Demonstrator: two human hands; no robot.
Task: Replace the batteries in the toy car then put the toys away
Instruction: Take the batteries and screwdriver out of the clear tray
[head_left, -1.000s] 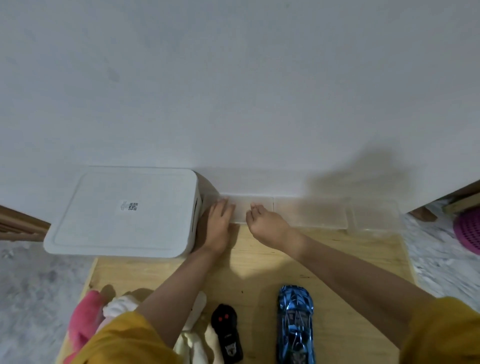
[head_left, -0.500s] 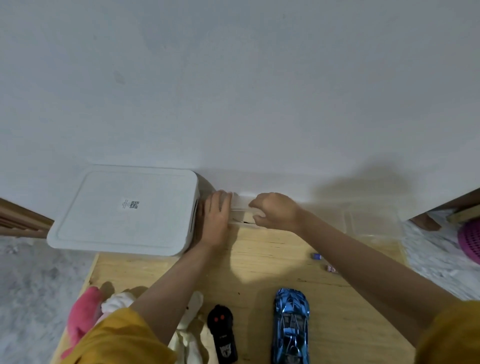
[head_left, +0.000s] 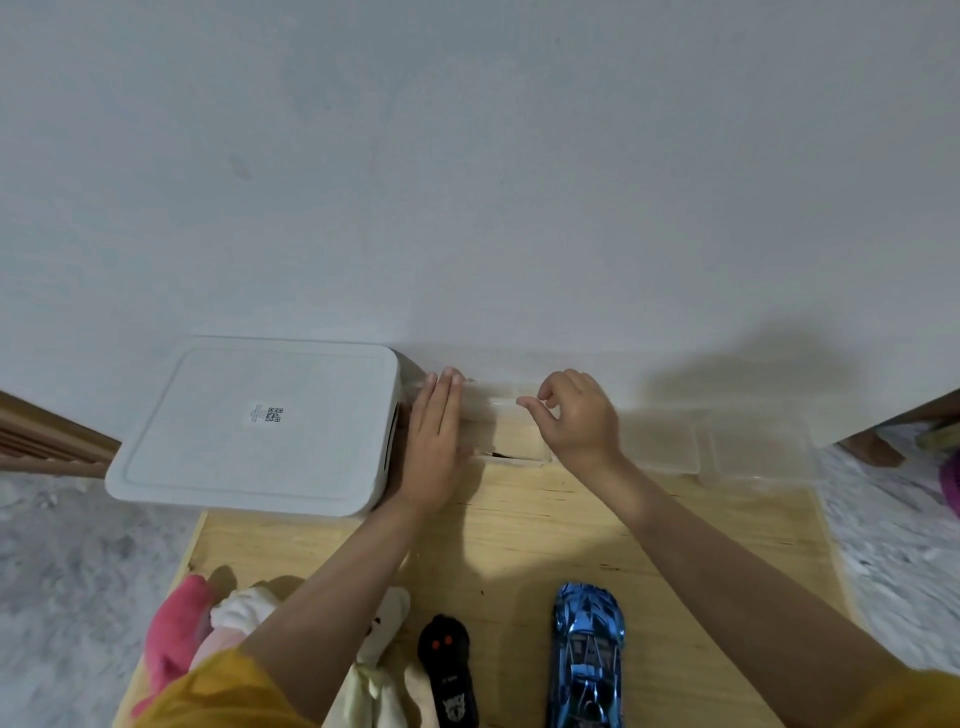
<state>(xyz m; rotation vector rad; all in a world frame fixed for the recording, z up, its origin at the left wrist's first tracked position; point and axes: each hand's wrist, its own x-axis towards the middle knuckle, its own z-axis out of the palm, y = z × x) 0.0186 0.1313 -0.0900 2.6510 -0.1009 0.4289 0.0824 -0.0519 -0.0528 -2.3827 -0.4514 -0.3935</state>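
We look down at a pale wooden table (head_left: 519, 525) pushed against a white wall. At its far edge sits a row of clear plastic boxes (head_left: 660, 441), and the person is opening the leftmost one (head_left: 511, 441), most likely to reach batteries, though we cannot see what is inside.

The left hand (head_left: 436, 441) lies flat, fingers straight and pressed together, steadying the left end of that clear box beside a large white lidded bin (head_left: 260, 426). The right hand (head_left: 576, 415) pinches the raised edge of the clear lid (head_left: 498, 402) between thumb and fingertips, tilting it upward.

To do this step well, we judge the left hand should press down firmly while the right lifts the lid slowly, since the box looks light and could skid or spill.

The blue toy car (head_left: 589, 654) rests at the near edge of the table, untouched, with a black remote control (head_left: 449, 675) just to its left. Soft pink and cream toys (head_left: 208, 623) lie at the near left corner.

For writing, the bin lid carries a small label with a QR code (head_left: 272, 414); its text is too small to read. The remote shows a small face-like emblem, with no legible words.
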